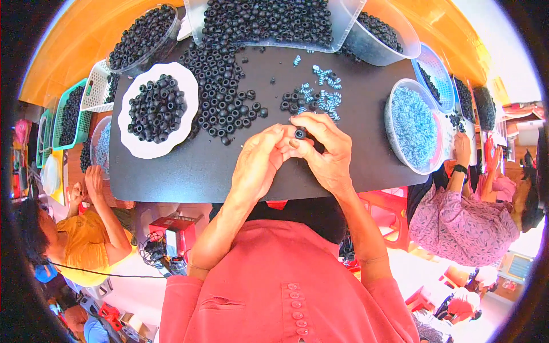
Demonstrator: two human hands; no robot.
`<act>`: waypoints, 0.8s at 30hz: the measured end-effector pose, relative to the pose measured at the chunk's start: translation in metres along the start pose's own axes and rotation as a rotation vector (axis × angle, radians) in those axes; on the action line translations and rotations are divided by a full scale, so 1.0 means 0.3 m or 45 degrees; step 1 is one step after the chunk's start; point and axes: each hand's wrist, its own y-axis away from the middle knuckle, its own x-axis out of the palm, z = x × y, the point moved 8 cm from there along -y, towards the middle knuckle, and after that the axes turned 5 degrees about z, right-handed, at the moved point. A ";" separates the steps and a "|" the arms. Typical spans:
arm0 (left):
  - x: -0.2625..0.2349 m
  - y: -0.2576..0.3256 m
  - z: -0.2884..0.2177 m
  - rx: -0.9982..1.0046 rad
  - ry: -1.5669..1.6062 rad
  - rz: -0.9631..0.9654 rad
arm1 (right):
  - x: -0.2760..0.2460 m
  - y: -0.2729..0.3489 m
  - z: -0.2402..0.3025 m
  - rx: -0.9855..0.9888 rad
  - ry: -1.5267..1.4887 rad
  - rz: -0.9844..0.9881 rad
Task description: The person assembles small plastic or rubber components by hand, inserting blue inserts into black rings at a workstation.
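Observation:
Above the near half of the dark table, my two hands meet with fingertips close together. My right hand (329, 150) pinches a black ball-shaped part with a hole (300, 133) between thumb and forefinger. Beside it, my left hand (257, 159) has its fingers bent together; what they hold, if anything, is hidden. Just beyond my fingers lie small bluish coil springs (329, 102) and a few black ball parts (293, 102). A larger heap of the same black parts (220, 94) spreads to the left. More fill a white scalloped plate (131, 140).
A clear bin of black parts (197, 26) stands at the far edge, tipped toward the heap. Round tubs of black parts flank it. A clear bowl of bluish springs (391, 128) sits at right. People work at both sides, one in yellow (91, 240), one in patterned purple (457, 223).

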 end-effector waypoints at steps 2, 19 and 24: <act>0.008 0.003 -0.006 0.008 -0.031 -0.024 | 0.005 -0.002 0.003 0.001 0.009 0.020; 0.024 0.014 -0.017 0.015 -0.700 0.014 | 0.016 0.003 0.038 -0.055 0.266 -0.018; 0.009 0.005 0.017 -0.113 -0.469 -0.008 | 0.002 -0.002 0.066 -0.203 0.353 -0.062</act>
